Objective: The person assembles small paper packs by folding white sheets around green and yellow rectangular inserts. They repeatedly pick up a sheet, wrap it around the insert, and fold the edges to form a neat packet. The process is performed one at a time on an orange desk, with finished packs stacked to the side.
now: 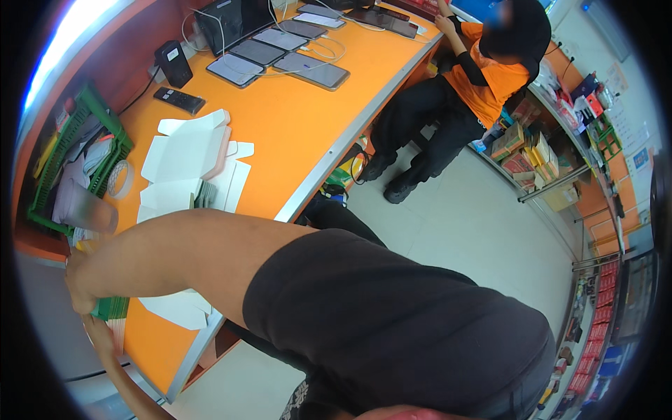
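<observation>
My right arm reaches across the orange table to its left end, where my right hand (79, 285) is bent downward beside the green basket. Just below it is my left hand (102, 337), at the side of a stack of green and white flat pieces (117, 316). The fingers of both hands are mostly hidden, so their grip does not show. White flattened cardboard boxes (175, 155) lie unfolded on the table, partly covered by my right forearm. A few thin folded pieces (204, 194) rest on them.
A green basket (119, 136) of papers and a tape roll (121, 179) stand at the left. Several phones (311, 70) with cables, a remote control (179, 100) and a black box (173, 63) sit farther back. A person in orange (483, 87) sits beyond the table.
</observation>
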`<state>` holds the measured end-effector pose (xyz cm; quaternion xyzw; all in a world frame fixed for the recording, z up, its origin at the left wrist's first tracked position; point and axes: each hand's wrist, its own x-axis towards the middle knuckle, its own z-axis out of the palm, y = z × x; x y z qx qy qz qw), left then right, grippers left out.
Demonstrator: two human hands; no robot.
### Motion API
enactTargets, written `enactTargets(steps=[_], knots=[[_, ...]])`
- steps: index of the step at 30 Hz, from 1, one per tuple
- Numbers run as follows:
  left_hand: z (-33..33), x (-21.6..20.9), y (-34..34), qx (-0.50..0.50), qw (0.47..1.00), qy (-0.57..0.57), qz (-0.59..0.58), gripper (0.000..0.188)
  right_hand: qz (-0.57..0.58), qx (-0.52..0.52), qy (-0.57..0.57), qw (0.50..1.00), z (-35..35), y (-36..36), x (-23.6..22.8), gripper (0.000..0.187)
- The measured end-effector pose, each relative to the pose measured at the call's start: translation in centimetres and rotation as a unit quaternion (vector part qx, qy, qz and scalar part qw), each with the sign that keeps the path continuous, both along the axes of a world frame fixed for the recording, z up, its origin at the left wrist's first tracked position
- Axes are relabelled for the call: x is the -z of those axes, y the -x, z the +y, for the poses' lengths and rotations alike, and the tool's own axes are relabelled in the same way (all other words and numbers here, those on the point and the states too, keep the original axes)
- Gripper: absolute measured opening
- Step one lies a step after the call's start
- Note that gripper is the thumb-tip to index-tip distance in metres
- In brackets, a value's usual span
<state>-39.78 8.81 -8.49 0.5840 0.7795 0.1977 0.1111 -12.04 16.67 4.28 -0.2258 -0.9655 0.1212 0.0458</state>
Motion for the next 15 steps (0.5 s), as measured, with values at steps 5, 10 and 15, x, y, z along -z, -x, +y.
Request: enactTargets(steps=[5, 10, 15], knots=[[0.5, -0.9, -7.9, 0.032, 0.974, -0.126, -0.185, 0.038, -0.035, 0.024, -0.02, 0.999, 1.7, -0.6, 0.3, 0.052], [-0.4, 0.0, -6.0, 0.013, 0.976, -0.116, -0.184, 0.039, -0.029, 0.016, 0.007, 0.999, 0.4, -1.6, -0.7, 0.055], [0.0, 0.3, -7.0, 0.015, 0.961, -0.153, -0.23, 0.043, 0.002, 0.019, 0.024, 1.0, 1.2, -1.8, -0.1, 0.061]])
